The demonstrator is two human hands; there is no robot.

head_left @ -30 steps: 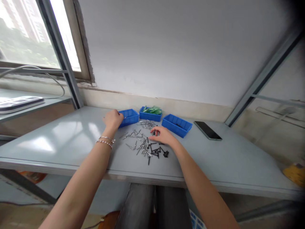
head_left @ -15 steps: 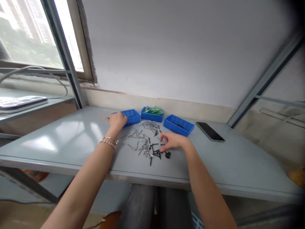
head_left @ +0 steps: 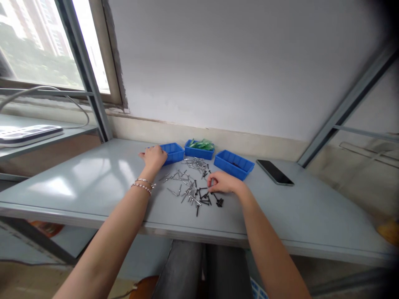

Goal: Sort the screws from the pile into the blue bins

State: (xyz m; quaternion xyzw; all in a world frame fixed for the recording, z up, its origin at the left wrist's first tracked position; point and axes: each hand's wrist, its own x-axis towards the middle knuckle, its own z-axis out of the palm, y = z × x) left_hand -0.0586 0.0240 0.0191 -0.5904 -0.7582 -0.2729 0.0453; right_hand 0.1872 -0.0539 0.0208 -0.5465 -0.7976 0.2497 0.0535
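Observation:
My left hand [head_left: 154, 158] is curled over the near left rim of the left blue bin [head_left: 176, 157], thumb outside and fingertips hidden. It wears a bracelet on the wrist. Above the black screws [head_left: 205, 199], my right hand [head_left: 222, 182] pinches thumb and forefinger together, with a dark screw at the tips, partly hidden. Silver pop rivets [head_left: 188, 191] lie scattered between the hands. Others form a heap of rivets [head_left: 196, 164] in front of the middle bin. Dark screws are mixed in along the right side of the rivets.
Green packets [head_left: 202, 144] fill the middle blue bin [head_left: 199, 153]. A right blue bin [head_left: 232, 168] has a few dark pieces inside. A phone [head_left: 274, 172] lies right of it on the grey table [head_left: 311, 216]. Behind stands a white wall [head_left: 218, 74].
My right hand has lifted slightly away from the table edge, and its thumb and forefinger have closed into a pinch. The left hand stays at the bin almost unmoved.

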